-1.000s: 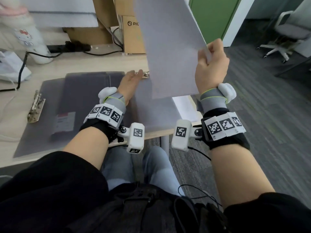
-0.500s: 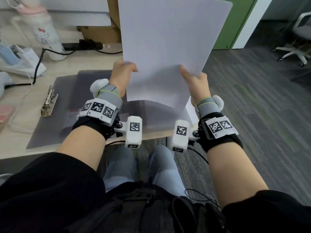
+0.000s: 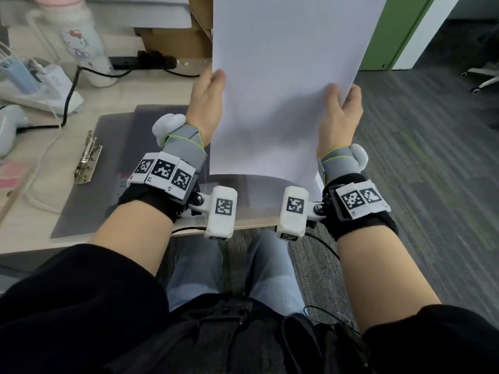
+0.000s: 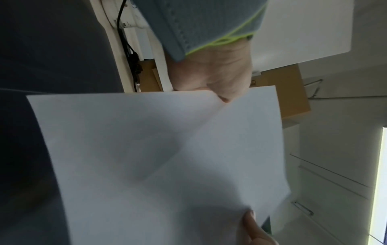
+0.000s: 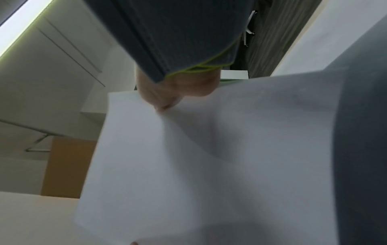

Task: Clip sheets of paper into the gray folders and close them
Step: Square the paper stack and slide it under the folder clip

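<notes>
White sheets of paper [image 3: 283, 76] stand upright between my hands above the desk's right end. My left hand [image 3: 208, 103] grips their left edge and my right hand [image 3: 343, 114] grips their right edge. In the left wrist view the left thumb [image 4: 226, 92] pinches the paper [image 4: 157, 157]. In the right wrist view the right hand's fingers [image 5: 165, 101] pinch the paper [image 5: 209, 157]. An open gray folder [image 3: 108, 184] lies flat on the desk beneath, with its metal clip [image 3: 87, 157] at the left. The paper hides the folder's right part.
A white bottle with a cartoon print [image 3: 83, 47], a black cable [image 3: 73, 87] and a white box [image 3: 46, 90] sit at the desk's back left. Cardboard boxes [image 3: 172, 39] stand behind. The desk's front edge [image 3: 135, 238] is near my knees. Gray carpet [image 3: 418, 184] lies to the right.
My left hand left the folder and took hold of the paper's left edge. The right hand came down, and both hands now hold the sheets upright and nearer to me.
</notes>
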